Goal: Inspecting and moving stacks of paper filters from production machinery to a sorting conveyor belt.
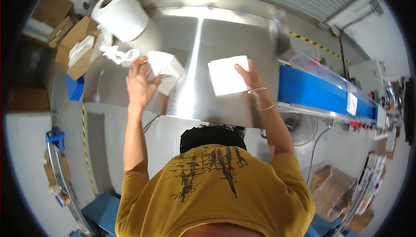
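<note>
Right hand: pinches square, white, card-like piece toward right edge of shiny steel bench.
Left hand: fingers curled beside angular, white, box-like piece; grip cannot be told.
Handling: light thumb pressure should spare corners.

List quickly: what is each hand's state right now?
Left hand: at a small orange-red item; whether it grips that or the blurred white piece cannot be told.
Right hand: closed, holding a white rectangular piece.
</note>
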The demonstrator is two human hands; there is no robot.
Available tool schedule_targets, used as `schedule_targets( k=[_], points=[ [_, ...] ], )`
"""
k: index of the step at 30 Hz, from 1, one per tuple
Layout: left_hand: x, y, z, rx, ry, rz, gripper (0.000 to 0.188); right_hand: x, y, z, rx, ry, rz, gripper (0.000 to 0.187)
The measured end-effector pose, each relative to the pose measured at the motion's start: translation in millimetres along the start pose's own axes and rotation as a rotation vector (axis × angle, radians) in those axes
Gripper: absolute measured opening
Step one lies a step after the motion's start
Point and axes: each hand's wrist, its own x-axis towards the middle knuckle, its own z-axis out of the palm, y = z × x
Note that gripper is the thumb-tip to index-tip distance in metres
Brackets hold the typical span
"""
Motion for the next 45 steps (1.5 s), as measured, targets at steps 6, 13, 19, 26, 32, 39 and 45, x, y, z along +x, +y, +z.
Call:
schedule_targets(
  k=[6,13,19,26,32,39,45],
  points=[
    [-15.6,53.4,5.8,-0.1,-0.014,-0.169,0.039,-53.3,25.3,-187.3,-0.417,0.449,0.198,0.042],
    [-66.4,180.6,46.9,-0.259,-0.048,0.069,0.045,-80.1,34.6,-325.2,-0.749,0.647,0.351,0.064],
    [-82.8,244.5,54.4,-0.247,-0.051,0.084,0.052,-98.8,63.4,-371.4,-0.907,0.693,0.443,0.079],
    [-95.5,247.8,60.1,-0.245,0.016,0.193,0.051,-115.2,77.2,-444.8,-0.927,0.858,0.492,0.086],
    [-95.3,239.7,59.0,-0.172,-0.028,0.108,0.045,-133.8,103.3,-527.8,-0.914,0.998,0.586,0.1],
    [-97.0,238.4,50.9,-0.22,0.0,0.121,0.046,-145.5,101.1,-588.8,-1.685,1.308,0.439,0.091],
    [-97.5,247.3,63.7,-0.22,0.023,0.142,0.044,-100.5,21.5,-397.5,-1.232,0.806,-0.442,0.059]
  ],
)
